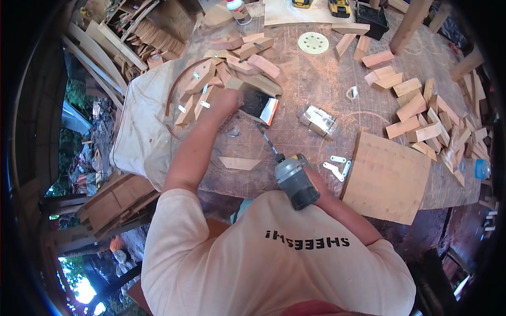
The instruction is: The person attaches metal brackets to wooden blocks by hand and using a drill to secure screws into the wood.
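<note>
My right hand (pixel 314 184) grips a cordless drill (pixel 295 178) by its handle, low over the near edge of the workbench. Its long bit (pixel 268 138) points away from me and to the left. At the left edge of an open small box (pixel 270 111) with an orange and white flap, my left hand (pixel 230 101) is closed. Dark contents show inside the box, but whatever the fingertips pinch is hidden. Beyond and left of that hand lie cut wood blocks (pixel 253 66), some with a small white metal plate (pixel 182 109) on them. A flat wooden piece (pixel 238 163) lies left of the bit.
White metal plates (pixel 333 169) lie beside a square board (pixel 387 176) on the right. More wood blocks (pixel 414 108) are heaped at the far right. A taped bundle (pixel 318 121), a tape roll (pixel 351 93), a sanding disc (pixel 313 43) and a glue bottle (pixel 240 11) stand or lie farther off.
</note>
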{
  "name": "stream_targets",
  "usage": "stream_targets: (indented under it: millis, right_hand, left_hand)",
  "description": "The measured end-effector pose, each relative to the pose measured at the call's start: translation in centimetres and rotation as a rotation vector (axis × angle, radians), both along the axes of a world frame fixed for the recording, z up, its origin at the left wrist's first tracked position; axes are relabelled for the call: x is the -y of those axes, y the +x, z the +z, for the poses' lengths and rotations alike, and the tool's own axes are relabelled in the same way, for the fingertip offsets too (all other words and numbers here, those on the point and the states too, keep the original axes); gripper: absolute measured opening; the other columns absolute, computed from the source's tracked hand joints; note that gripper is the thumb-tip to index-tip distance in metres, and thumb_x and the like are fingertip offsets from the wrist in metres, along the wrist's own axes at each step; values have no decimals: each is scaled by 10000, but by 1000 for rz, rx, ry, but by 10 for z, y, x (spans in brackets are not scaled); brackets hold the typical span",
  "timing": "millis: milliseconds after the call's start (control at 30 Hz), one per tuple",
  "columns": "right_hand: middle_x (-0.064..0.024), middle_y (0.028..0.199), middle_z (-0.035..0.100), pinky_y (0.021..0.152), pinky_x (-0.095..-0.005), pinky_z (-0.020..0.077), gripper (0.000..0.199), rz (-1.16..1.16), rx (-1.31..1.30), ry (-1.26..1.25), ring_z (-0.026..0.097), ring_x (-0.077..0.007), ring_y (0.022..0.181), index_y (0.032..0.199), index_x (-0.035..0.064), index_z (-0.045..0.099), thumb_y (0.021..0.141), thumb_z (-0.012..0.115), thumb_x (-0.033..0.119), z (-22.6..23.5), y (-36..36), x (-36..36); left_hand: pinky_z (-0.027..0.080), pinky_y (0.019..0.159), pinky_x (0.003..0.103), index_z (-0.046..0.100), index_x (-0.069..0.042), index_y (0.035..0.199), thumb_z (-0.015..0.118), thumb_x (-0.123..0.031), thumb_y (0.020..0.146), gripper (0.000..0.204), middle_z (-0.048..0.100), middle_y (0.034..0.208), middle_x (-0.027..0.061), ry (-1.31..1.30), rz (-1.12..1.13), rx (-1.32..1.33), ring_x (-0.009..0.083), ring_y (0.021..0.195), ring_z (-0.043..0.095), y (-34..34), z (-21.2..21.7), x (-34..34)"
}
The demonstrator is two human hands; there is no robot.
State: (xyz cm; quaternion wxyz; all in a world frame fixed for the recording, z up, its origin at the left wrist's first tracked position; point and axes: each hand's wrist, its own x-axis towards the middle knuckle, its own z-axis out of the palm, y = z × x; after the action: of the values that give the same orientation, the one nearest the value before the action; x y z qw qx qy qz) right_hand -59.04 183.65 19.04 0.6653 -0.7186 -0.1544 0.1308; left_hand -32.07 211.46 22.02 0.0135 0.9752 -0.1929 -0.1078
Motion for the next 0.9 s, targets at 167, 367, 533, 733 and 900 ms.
stream_targets:
  millis: [167,367,533,733,900]
  right_hand:
    - [-123,1103,636,869,-353,492,465,-81,0,25,637,-285,1017,1182,82,578,768,724,237,10,-3,-6]
    - [-119,1115,636,863,-347,494,445,-107,96,-26,643,-258,1007,1158,70,593,758,734,203,7,-5,-7]
    - [-121,1101,642,851,-347,496,445,-136,96,85,651,-260,985,1152,58,589,751,737,182,4,-8,-10]
    - [-116,1073,656,843,-344,495,466,-120,54,87,657,-256,968,1165,56,581,742,746,159,2,-7,-8]
    - [-116,1065,660,840,-342,494,470,-131,41,14,658,-258,962,1171,59,578,742,746,148,6,-7,-11]
  left_hand:
    - [509,783,434,690,-107,894,661,-201,772,156,673,925,145,48,-155,-9,326,896,644,3,-10,0]
    - [512,747,444,684,-111,838,681,-207,770,118,667,827,138,172,-162,3,324,830,645,3,-14,9]
    - [508,738,455,669,-94,856,662,-198,786,126,663,840,149,104,-209,0,337,826,641,6,-15,5]
    - [499,749,461,640,-56,852,617,-161,814,114,657,843,169,3,-188,41,356,836,632,9,-18,-1]
    - [489,757,468,632,-47,858,568,-148,836,121,650,862,190,-60,-90,29,367,863,627,4,-23,-10]
